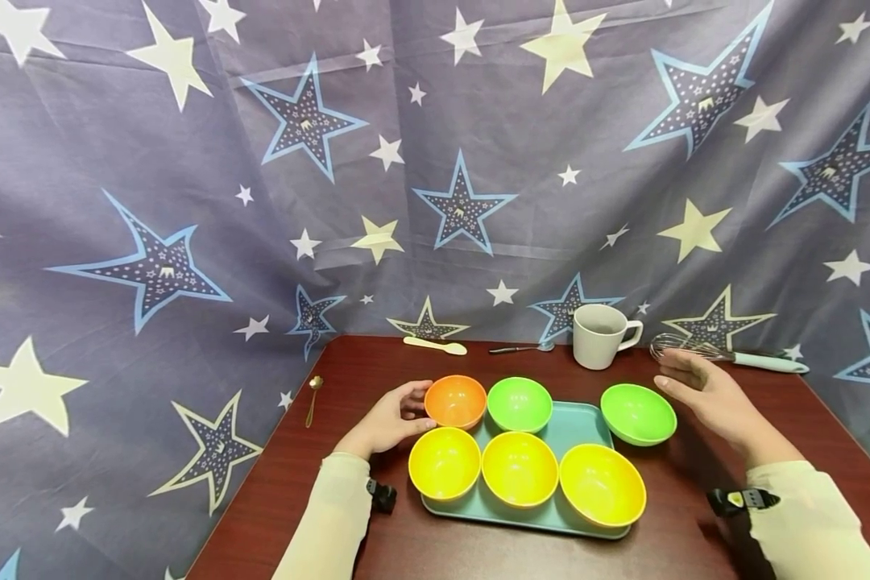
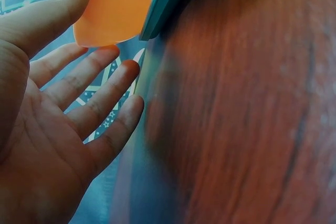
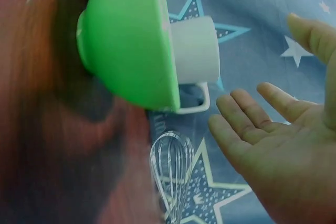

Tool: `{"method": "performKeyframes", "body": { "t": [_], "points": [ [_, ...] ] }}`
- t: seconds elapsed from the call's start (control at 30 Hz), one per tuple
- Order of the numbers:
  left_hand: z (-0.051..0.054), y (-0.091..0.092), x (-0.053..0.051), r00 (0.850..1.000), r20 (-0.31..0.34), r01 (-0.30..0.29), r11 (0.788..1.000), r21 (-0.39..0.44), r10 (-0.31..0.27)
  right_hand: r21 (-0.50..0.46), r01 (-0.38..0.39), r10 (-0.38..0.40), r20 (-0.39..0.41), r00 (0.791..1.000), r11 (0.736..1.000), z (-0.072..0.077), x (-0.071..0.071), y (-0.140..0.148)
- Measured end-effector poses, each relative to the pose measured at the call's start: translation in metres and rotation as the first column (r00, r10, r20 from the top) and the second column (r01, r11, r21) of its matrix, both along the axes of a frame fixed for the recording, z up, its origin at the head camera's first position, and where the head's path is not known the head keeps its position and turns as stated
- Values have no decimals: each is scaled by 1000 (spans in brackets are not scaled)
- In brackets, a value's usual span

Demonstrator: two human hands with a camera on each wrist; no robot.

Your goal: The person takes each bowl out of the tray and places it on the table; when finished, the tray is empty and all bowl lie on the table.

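An orange bowl (image 1: 455, 402) stands at the back left of a teal tray (image 1: 571, 425), with my left hand (image 1: 395, 419) at its left side, thumb and fingertips at the bowl. The left wrist view shows those fingers (image 2: 105, 103) spread, near the orange bowl (image 2: 113, 11). A green bowl (image 1: 519, 405) sits right of the orange one; three yellow bowls (image 1: 445, 463) line the front. Another green bowl (image 1: 638, 414) is at the tray's right edge. Right of it my right hand (image 1: 706, 399) is held apart, empty, its fingers loosely extended in the right wrist view.
Behind the bowls are a grey-white mug (image 1: 598, 336), a whisk (image 1: 764, 362), a pale spoon (image 1: 435, 345) and a dark-handled utensil (image 1: 520, 349). A small gold spoon (image 1: 313, 400) lies at the left. A starry cloth (image 1: 362, 201) hangs behind the table.
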State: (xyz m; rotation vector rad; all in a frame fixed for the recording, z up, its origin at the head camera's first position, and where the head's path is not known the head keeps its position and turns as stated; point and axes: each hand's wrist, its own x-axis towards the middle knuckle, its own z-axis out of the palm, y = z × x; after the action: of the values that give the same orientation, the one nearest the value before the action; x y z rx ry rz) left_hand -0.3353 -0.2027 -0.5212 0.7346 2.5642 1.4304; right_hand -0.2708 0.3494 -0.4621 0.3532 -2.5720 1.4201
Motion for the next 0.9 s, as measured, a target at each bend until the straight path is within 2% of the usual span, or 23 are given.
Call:
{"method": "performKeyframes", "body": {
  "t": [0.27,0.5,0.77,0.9],
  "points": [
    [-2,0,1,1000,10,12,1000,11,-12,13,-34,33,46,998,999,9,-8,-17],
    [0,-1,1,1000,13,-12,1000,-3,12,5,-65,64,108,992,998,20,-18,-30],
    [-1,-2,1,1000,16,-11,1000,-12,11,6,-93,91,154,984,996,24,-26,-43],
    [1,0,2,1000,11,-12,1000,-16,12,-32,-110,113,172,978,993,27,-28,-49]
  ]
}}
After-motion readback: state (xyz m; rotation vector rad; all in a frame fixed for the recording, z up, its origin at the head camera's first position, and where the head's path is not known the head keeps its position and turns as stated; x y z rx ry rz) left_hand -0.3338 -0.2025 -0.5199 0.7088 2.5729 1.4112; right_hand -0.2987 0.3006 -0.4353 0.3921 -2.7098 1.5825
